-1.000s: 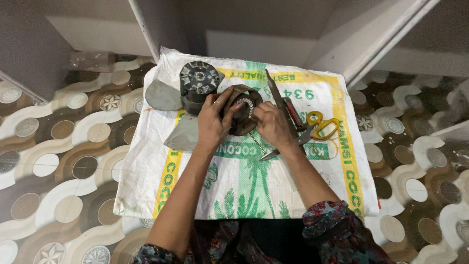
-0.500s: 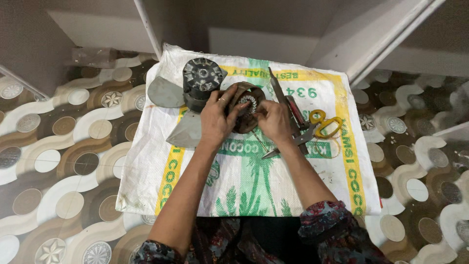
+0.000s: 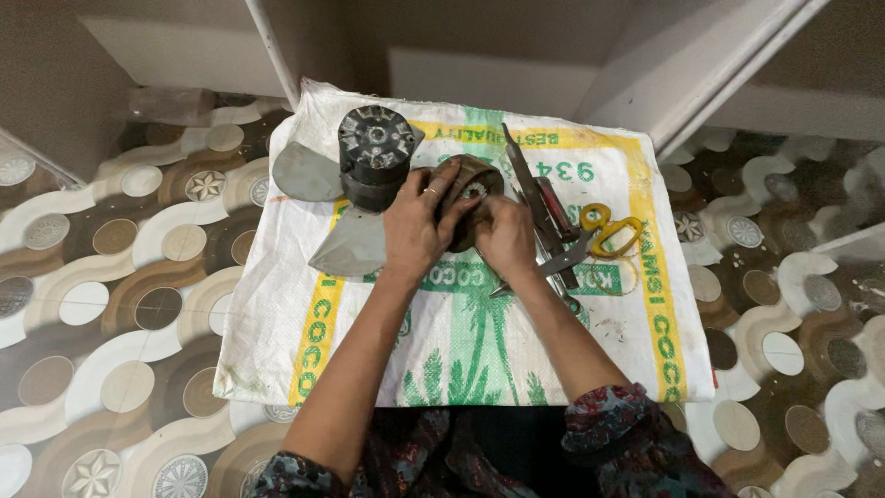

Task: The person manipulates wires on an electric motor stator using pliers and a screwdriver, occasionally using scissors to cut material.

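Now the round brown motor part [image 3: 472, 198], a coil-wound ring with a pale toothed centre, sits on the white woven sack [image 3: 461, 369] just right of the dark motor hub [image 3: 373, 152], and both of my hands are closed around it. Compared with a second ago, very little differs: the part lies in the same spot on the sack, and my hands have only shifted their grip slightly, the fingers creeping a little further over its rim. I read that as fine work on the part itself going on in place, not a lift or a move.

My left hand [image 3: 415, 226] wraps over the part's left side, fingers curled and pressed on its top edge, a ring showing on one finger. My right hand [image 3: 505, 235] cups the right and near side, fingers bent tight against it; I cannot tell whether anything small is pinched between them.

Going outward, the motor hub stands upright with grey fan blades [image 3: 327, 207] spreading from beneath it toward the left and front. To the right of my hands lie a long dark tool [image 3: 527, 184], a pair of grey pliers [image 3: 553, 263] and yellow-handled scissors [image 3: 610, 231], all on the sack. The sack is spread flat on a patterned tiled floor [image 3: 111, 304].
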